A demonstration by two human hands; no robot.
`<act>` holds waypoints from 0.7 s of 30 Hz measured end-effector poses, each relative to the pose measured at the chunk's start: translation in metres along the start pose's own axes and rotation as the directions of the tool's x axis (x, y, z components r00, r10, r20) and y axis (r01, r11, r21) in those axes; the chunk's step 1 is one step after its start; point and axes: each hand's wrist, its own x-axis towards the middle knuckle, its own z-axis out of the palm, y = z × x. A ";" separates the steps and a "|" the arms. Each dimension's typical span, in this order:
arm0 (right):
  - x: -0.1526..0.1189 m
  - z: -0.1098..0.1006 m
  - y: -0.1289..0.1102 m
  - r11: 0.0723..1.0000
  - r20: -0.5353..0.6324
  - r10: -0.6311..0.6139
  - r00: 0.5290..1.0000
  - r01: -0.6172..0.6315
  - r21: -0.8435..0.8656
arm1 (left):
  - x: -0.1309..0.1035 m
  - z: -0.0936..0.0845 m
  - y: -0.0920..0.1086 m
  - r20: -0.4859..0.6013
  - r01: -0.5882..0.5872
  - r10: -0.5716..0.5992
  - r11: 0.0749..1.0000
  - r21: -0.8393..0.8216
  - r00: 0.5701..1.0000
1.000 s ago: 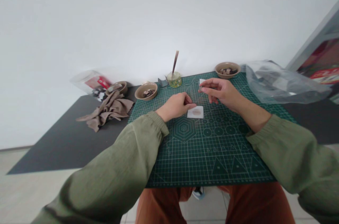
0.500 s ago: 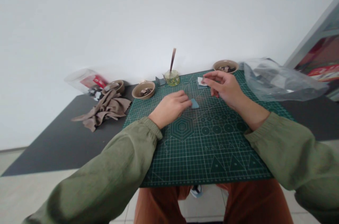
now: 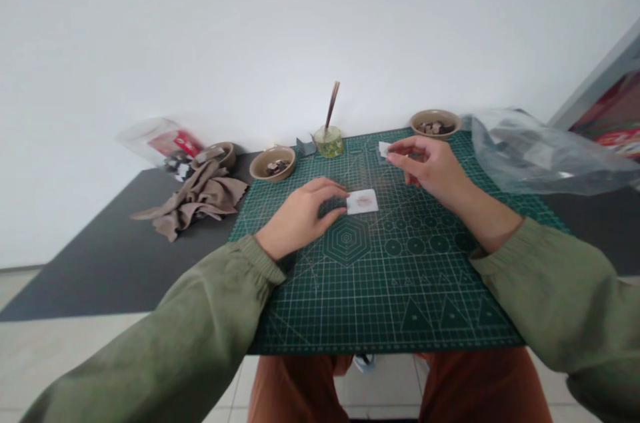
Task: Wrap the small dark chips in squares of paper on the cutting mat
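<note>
My left hand (image 3: 303,215) is low over the green cutting mat, thumb and fingers apart. Its fingertips are at the left edge of a white square sheet (image 3: 363,202), which lies flat and has a faint brownish smudge. Further back, my right hand (image 3: 431,166) is closed in a pinch, thumb against fingertips. Whatever sits in that pinch is too small and partly hidden to name. Just left of these fingertips is a small white piece (image 3: 383,148) with a greyish edge under it; I cannot tell whether the fingers grip it.
Bowls with small brown pieces stand at the back left (image 3: 273,164) and back right (image 3: 435,124). Between them is a glass jar (image 3: 329,142) holding thin sticks, beside folded grey sheets (image 3: 305,147). A brown cloth (image 3: 200,200) lies left, a clear plastic bag (image 3: 545,153) right.
My left hand has drawn back left and its fingers have spread. A white square now shows where a blue-grey piece lay under its fingertips. My right hand keeps its pinch, nearly in place.
</note>
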 end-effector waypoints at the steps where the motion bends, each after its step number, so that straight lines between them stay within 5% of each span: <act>1: 0.000 0.000 0.000 1.000 0.003 -0.006 1.000 0.006 -0.027 | -0.009 0.000 0.004 0.029 -0.026 0.025 0.999 0.026 0.999; 6: -0.004 0.001 0.002 0.970 0.020 -0.071 0.997 0.074 -0.231 | -0.033 0.014 0.018 0.117 -0.118 0.102 0.983 0.142 0.988; 13: -0.010 0.008 0.006 0.813 0.207 -0.172 0.963 0.258 -0.522 | -0.013 0.018 0.024 0.126 -0.169 0.147 0.967 0.191 0.981; 21: -0.010 0.011 0.007 0.700 0.380 -0.072 0.922 0.319 -0.639 | 0.021 0.005 0.001 -0.173 0.112 -0.072 0.965 0.236 0.982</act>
